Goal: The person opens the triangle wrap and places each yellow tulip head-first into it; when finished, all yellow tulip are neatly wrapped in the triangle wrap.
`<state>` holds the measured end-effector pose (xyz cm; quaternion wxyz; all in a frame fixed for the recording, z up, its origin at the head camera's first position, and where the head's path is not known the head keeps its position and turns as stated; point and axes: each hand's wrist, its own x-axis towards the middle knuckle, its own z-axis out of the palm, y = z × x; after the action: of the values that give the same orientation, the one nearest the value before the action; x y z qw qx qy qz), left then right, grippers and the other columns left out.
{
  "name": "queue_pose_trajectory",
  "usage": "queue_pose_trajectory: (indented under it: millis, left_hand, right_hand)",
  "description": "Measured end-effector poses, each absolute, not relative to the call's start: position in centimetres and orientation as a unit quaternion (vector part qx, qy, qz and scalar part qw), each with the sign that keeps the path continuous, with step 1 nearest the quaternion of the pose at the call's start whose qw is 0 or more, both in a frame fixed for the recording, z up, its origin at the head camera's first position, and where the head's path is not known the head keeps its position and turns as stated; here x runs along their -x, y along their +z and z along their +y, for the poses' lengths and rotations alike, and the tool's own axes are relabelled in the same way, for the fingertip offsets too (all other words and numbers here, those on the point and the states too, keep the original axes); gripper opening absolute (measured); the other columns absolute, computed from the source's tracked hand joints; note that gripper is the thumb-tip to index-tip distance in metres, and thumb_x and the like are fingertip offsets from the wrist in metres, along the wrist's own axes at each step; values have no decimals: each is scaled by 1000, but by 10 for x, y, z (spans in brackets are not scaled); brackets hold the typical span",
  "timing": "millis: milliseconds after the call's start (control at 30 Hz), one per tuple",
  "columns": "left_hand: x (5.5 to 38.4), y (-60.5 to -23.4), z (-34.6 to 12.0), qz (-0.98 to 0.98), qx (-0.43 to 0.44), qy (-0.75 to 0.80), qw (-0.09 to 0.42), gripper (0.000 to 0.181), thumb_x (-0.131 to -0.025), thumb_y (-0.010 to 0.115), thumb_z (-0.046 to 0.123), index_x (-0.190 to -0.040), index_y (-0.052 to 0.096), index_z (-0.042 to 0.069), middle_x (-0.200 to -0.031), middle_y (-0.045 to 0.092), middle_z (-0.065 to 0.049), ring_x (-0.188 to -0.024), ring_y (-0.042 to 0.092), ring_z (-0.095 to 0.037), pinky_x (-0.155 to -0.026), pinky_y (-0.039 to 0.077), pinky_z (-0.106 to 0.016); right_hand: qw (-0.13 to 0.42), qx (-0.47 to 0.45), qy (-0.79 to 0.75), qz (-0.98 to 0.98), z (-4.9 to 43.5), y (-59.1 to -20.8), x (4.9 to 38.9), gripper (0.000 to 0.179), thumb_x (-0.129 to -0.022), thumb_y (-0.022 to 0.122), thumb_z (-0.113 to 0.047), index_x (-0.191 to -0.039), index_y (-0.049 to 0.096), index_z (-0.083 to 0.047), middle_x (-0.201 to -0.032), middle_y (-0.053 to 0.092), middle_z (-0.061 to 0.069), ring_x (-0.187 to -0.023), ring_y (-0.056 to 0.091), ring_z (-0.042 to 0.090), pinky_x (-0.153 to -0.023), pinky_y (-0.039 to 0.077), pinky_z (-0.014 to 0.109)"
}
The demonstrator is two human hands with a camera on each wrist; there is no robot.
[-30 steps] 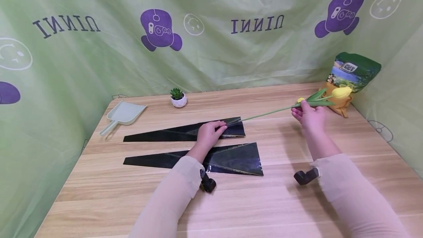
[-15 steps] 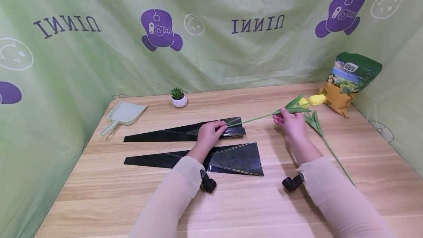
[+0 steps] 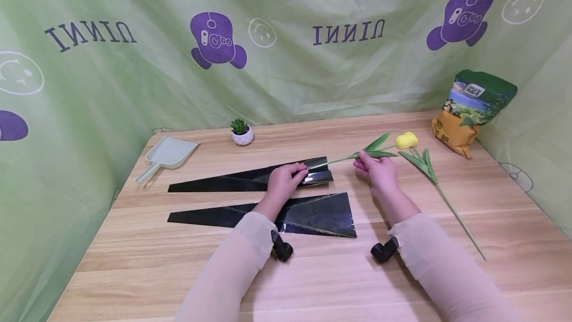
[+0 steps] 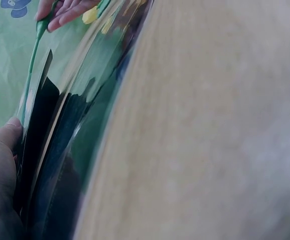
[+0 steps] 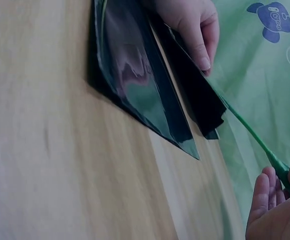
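Observation:
My left hand (image 3: 281,180) pinches the upper edge of the far black flower sleeve (image 3: 223,183) near its wide end, which gapes a little. In my right hand (image 3: 380,172) an artificial yellow tulip (image 3: 340,159) is pinched by the stem, just where the green leaves begin. Its stem slants down left into the sleeve's mouth and reaches the left fingertips. The left wrist view shows the green stem (image 4: 30,70) running to the left thumb. A second tulip (image 3: 456,215) lies on the table to the right; the two yellow heads overlap in the head view.
Nearer me lies another flat black sleeve (image 3: 319,215), partly behind the left forearm. A pale dustpan (image 3: 170,153) is at the back left, with a small potted succulent (image 3: 242,135) beside it. A green and orange bag (image 3: 469,108) stands at the back right of the wooden table (image 3: 134,262).
My right hand has moved left, sliding the tulip's stem further into the far sleeve. The second tulip on the table has come into view. My left hand has stayed in place.

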<state>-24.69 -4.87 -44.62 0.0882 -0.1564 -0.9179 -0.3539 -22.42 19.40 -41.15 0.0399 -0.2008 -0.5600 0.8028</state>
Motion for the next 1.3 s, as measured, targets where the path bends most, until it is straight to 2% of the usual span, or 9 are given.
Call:
queue_pose_trajectory:
  millis: [133,267,433,633,700,767,867,967,1300]
  left_hand:
    - [246,-446,-49,-918,154,-357,85,24,-93,68,29,-111,76,16,-118,73,-2,-115,67,-19,-102,51,-35]
    - [245,-446,-48,-917,151,-361,80,24,-93,67,30,-111,76,16,-117,73,-1,-114,67,-20,-102,51,-36]
    - [246,-447,-48,-916,160,-358,87,23,-93,67,29,-110,76,16,-115,74,-2,-112,68,-20,-100,52,-36]
    - [247,-448,-48,-916,160,-354,94,22,-93,67,28,-109,77,16,-114,74,-2,-111,69,-20,-100,52,-36]
    - [247,-448,-48,-917,157,-356,91,23,-93,67,29,-109,77,16,-115,74,-2,-111,68,-21,-100,52,-36]
    - [246,-448,-49,-917,155,-356,88,23,-93,67,29,-109,76,16,-115,73,-2,-112,68,-21,-100,52,-36]
    - [246,-448,-49,-918,155,-354,88,23,-93,66,29,-110,76,17,-117,73,-2,-113,68,-21,-101,52,-36]
    - [245,-448,-49,-918,154,-355,90,24,-94,66,29,-110,76,16,-117,73,-2,-114,67,-21,-101,51,-36]
    - [244,-446,-47,-911,163,-364,105,24,-92,68,27,-110,76,13,-118,72,-4,-115,67,-22,-102,51,-36]
  right_hand:
    - [27,188,799,-570,186,-416,225,10,-96,62,-11,-101,54,-11,-73,71,-8,-70,70,5,-81,60,24]
    - [12,172,795,-581,179,-419,225,7,-98,59,-10,-102,53,-8,-70,70,-9,-68,69,3,-76,60,21]
    - [22,179,799,-574,174,-419,225,13,-98,57,-11,-106,46,-11,-69,69,-8,-65,69,3,-72,60,20]
    - [46,203,802,-560,177,-416,224,45,-102,51,-16,-141,31,-5,-69,67,-6,-63,68,3,-68,59,18]
    - [53,210,801,-558,179,-416,223,50,-102,50,-16,-146,29,-4,-69,66,-7,-63,67,3,-66,59,17]
    - [58,219,800,-556,181,-416,224,44,-103,49,-17,-142,35,-6,-68,66,-7,-62,67,2,-64,58,16]
    - [68,231,800,-550,183,-417,224,23,-102,52,-18,-123,46,-12,-67,67,-7,-61,67,3,-62,58,16]
    - [70,238,800,-546,185,-419,224,10,-100,55,-18,-108,48,-15,-67,68,-7,-61,68,3,-62,58,16]
    - [53,222,794,-563,174,-426,227,10,-98,59,-14,-104,52,-12,-71,70,-9,-67,70,3,-71,60,20]
